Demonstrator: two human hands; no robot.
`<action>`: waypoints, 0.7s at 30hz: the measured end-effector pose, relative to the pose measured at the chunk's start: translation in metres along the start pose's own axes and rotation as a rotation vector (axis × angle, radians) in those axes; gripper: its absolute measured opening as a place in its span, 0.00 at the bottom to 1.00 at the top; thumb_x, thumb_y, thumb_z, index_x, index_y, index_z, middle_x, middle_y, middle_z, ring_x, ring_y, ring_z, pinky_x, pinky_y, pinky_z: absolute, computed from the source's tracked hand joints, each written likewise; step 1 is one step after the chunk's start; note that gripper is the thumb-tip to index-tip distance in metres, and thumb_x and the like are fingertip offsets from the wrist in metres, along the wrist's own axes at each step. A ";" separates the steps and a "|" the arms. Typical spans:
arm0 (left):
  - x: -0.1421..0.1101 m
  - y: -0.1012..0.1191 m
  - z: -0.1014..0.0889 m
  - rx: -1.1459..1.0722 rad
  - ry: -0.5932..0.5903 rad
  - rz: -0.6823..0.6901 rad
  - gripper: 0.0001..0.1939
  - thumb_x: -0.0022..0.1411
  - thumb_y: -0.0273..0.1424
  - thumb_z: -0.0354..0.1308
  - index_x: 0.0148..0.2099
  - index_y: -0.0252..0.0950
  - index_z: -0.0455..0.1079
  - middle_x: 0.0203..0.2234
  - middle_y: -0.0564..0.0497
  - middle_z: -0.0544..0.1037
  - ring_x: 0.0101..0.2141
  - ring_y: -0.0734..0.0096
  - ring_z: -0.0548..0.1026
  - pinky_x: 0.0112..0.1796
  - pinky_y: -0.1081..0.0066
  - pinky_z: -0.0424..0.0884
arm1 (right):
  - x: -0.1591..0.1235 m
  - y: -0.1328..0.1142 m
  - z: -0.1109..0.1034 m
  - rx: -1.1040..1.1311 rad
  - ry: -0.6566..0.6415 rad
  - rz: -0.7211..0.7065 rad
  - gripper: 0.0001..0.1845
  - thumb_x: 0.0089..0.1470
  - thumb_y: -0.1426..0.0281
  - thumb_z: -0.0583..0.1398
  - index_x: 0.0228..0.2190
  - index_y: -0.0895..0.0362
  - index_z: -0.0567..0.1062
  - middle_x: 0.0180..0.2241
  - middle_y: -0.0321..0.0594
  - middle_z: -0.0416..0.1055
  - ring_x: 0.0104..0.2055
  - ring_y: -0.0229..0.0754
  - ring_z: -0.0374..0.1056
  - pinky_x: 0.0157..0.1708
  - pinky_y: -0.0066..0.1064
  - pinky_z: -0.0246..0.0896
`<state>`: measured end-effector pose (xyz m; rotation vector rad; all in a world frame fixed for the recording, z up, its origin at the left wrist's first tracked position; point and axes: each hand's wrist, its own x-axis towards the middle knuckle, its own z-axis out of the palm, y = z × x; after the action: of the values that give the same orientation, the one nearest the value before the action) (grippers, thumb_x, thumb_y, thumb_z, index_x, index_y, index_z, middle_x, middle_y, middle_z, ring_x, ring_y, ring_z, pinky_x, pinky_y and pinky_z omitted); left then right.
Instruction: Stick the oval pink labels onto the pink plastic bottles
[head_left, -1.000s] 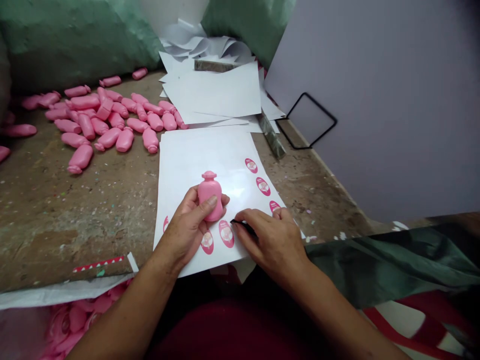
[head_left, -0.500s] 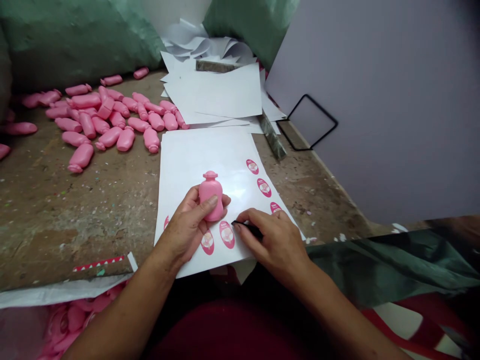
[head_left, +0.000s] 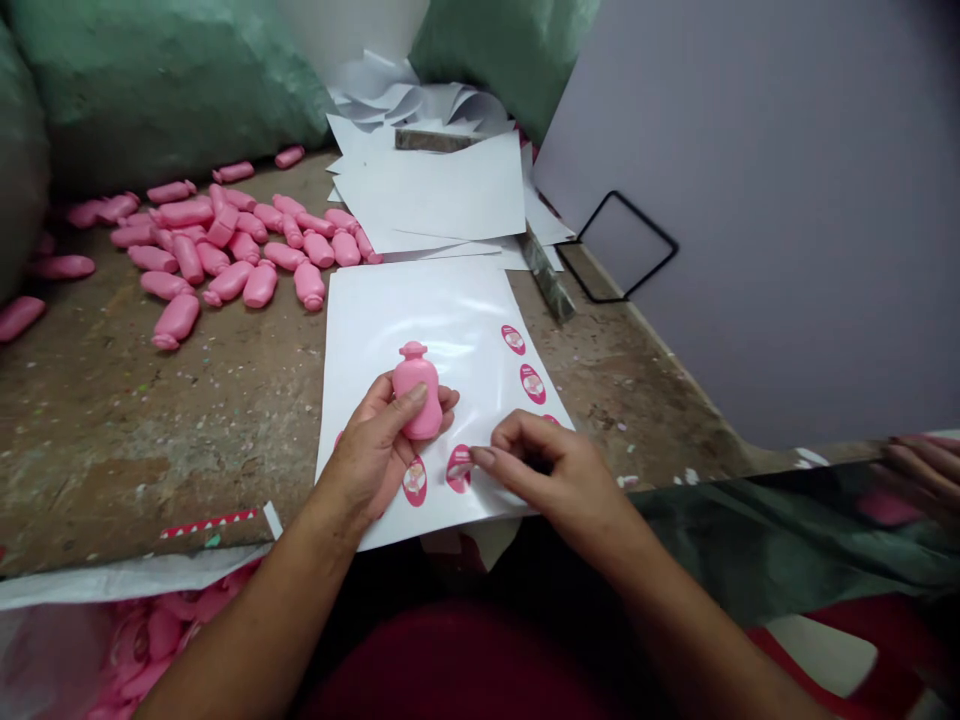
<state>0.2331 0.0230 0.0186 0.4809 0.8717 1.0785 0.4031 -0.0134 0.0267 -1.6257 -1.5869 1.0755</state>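
Left hand (head_left: 379,435) holding a pink bottle (head_left: 417,400) at centre, right hand (head_left: 551,465) narrowed at an oval sticker (head_left: 458,458), grip unclear, white sheet (head_left: 367,310) beneath, loose bottles (head_left: 187,258) upper left.

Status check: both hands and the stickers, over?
Left hand holding pink bottle. Right hand at oval sticker, grip unclear. Loose bottles off to the left, apart from both hands.

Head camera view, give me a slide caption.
Left hand holds a pink bottle; right hand is at an oval pink label.
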 end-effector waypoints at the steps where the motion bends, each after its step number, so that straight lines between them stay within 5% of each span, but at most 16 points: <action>1: 0.000 0.000 0.000 0.020 0.002 0.010 0.10 0.61 0.27 0.62 0.45 0.34 0.70 0.34 0.46 0.80 0.42 0.65 0.79 0.48 0.66 0.73 | -0.001 -0.002 -0.004 0.116 -0.010 0.033 0.16 0.50 0.58 0.62 0.20 0.54 0.66 0.19 0.30 0.61 0.22 0.36 0.55 0.24 0.29 0.47; 5: -0.006 -0.001 0.005 0.119 0.002 0.033 0.12 0.59 0.28 0.64 0.45 0.36 0.69 0.36 0.49 0.79 0.42 0.65 0.79 0.42 0.70 0.74 | -0.005 -0.007 -0.014 0.340 0.037 0.054 0.16 0.47 0.57 0.64 0.21 0.54 0.67 0.19 0.29 0.58 0.22 0.34 0.52 0.23 0.28 0.45; 9: -0.023 0.000 0.014 0.162 -0.113 -0.027 0.15 0.62 0.32 0.63 0.51 0.39 0.69 0.39 0.50 0.79 0.38 0.71 0.78 0.38 0.74 0.73 | -0.009 -0.013 -0.015 0.328 0.068 0.014 0.11 0.49 0.59 0.63 0.26 0.54 0.75 0.20 0.30 0.60 0.24 0.35 0.54 0.25 0.29 0.48; 15: -0.046 -0.004 0.024 0.008 -0.179 -0.108 0.21 0.68 0.48 0.52 0.52 0.40 0.72 0.43 0.47 0.78 0.43 0.66 0.77 0.43 0.68 0.73 | -0.014 -0.019 -0.012 0.291 0.100 -0.028 0.11 0.49 0.60 0.63 0.29 0.55 0.77 0.18 0.29 0.57 0.22 0.35 0.53 0.23 0.29 0.46; 21: -0.049 -0.007 0.029 -0.040 -0.164 -0.124 0.23 0.67 0.50 0.51 0.51 0.40 0.73 0.43 0.46 0.78 0.46 0.62 0.76 0.46 0.65 0.72 | -0.015 -0.017 -0.009 0.275 0.112 -0.023 0.10 0.48 0.60 0.63 0.27 0.54 0.75 0.17 0.28 0.56 0.21 0.35 0.52 0.22 0.29 0.45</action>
<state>0.2499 -0.0224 0.0491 0.4694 0.7245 0.9271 0.4036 -0.0257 0.0480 -1.4528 -1.3188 1.1159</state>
